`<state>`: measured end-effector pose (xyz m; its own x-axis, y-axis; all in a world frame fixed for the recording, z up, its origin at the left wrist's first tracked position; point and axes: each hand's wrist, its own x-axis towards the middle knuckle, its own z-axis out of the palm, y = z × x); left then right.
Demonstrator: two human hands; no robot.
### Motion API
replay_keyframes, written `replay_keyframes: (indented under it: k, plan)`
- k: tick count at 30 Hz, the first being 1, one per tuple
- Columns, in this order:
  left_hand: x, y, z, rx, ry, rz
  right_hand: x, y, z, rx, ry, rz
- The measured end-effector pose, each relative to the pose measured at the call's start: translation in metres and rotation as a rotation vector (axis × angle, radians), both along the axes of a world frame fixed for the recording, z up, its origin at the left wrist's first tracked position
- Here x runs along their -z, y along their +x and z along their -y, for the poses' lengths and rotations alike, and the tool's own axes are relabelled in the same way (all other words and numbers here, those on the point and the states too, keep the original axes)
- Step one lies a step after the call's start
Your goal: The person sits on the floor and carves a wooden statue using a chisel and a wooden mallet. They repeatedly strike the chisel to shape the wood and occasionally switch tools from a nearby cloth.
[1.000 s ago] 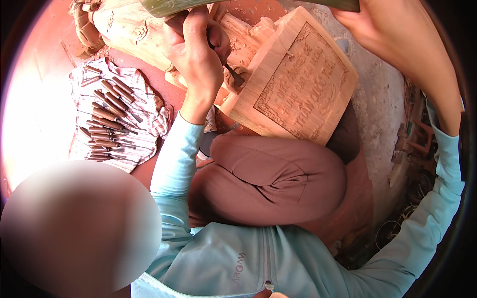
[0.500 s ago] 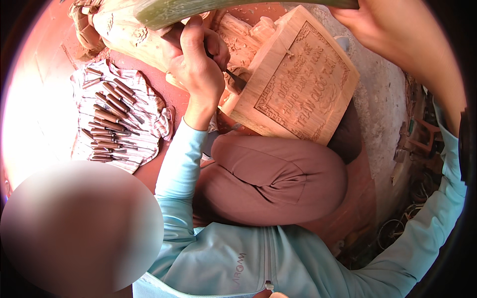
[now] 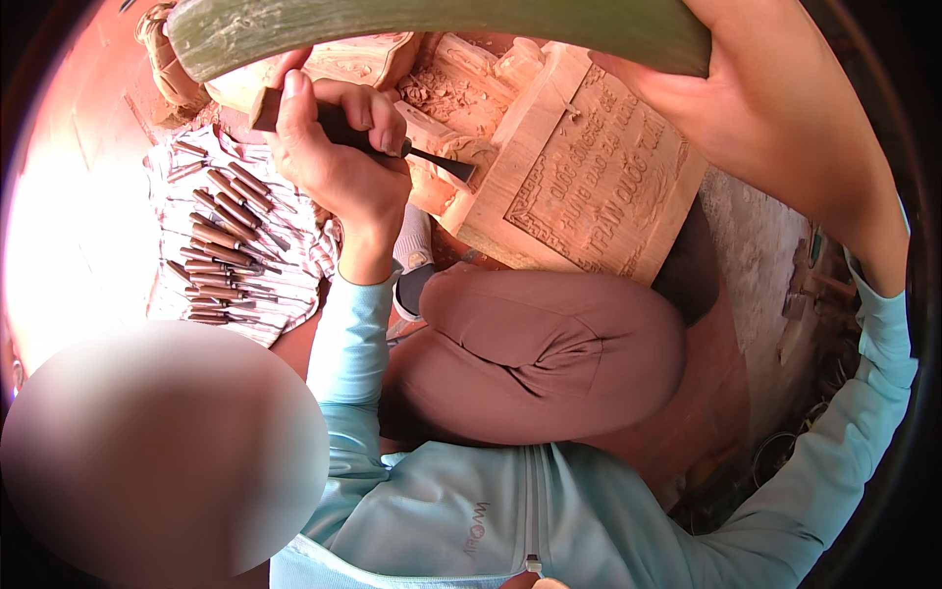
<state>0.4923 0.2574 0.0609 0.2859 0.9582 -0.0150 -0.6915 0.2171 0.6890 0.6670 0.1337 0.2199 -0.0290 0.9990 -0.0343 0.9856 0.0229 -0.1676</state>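
Observation:
My left hand (image 3: 339, 162) is closed around the dark wooden handle of a chisel (image 3: 446, 165), its flared metal blade pointing right. The blade tip is at the left side of a carved wooden block (image 3: 599, 187); whether it touches the wood I cannot tell. Raised lettering and a patterned border cover the block's panel. My right hand (image 3: 760, 93) grips one end of a long, thick green club (image 3: 442, 29). That club stretches leftward across the top of the view, above my left hand, and hides part of the wood behind it.
Several carving chisels (image 3: 221, 236) with brown handles lie on a striped cloth (image 3: 304, 255) at left. Wood shavings (image 3: 446, 93) are scattered over the carving beyond the block. My bent leg (image 3: 559, 353) is close below the block. A bundled brown thing (image 3: 167, 59) sits far left.
My left hand has shifted left and a little nearer, and the chisel now lies flatter. The green club has come lower into view with my right hand, its far end further left.

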Motion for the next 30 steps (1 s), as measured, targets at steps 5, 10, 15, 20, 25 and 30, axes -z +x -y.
replay_keyframes:
  k: [5, 10, 15, 20, 25, 30]
  plan:
    - [0.009, 0.017, -0.007, 0.086, 0.012, -0.012, 0.0, 0.001, 0.001, 0.009, -0.005, -0.004]
    - [0.001, 0.02, 0.005, 0.127, 0.223, -0.141, 0.0, 0.002, 0.004, 0.03, -0.011, -0.006]
    - [0.009, 0.014, 0.018, 0.129, 0.186, -0.107, 0.002, 0.003, 0.003, 0.032, -0.016, -0.013]
    - [0.01, 0.018, 0.015, 0.05, 0.049, -0.061, 0.005, -0.003, -0.001, 0.029, -0.031, 0.0]
    - [0.006, 0.012, 0.015, 0.088, 0.132, -0.089, 0.013, -0.001, -0.006, 0.013, -0.03, -0.016]
    - [0.004, 0.006, 0.003, -0.113, 0.039, 0.057, 0.013, -0.003, -0.002, 0.02, -0.036, -0.026]
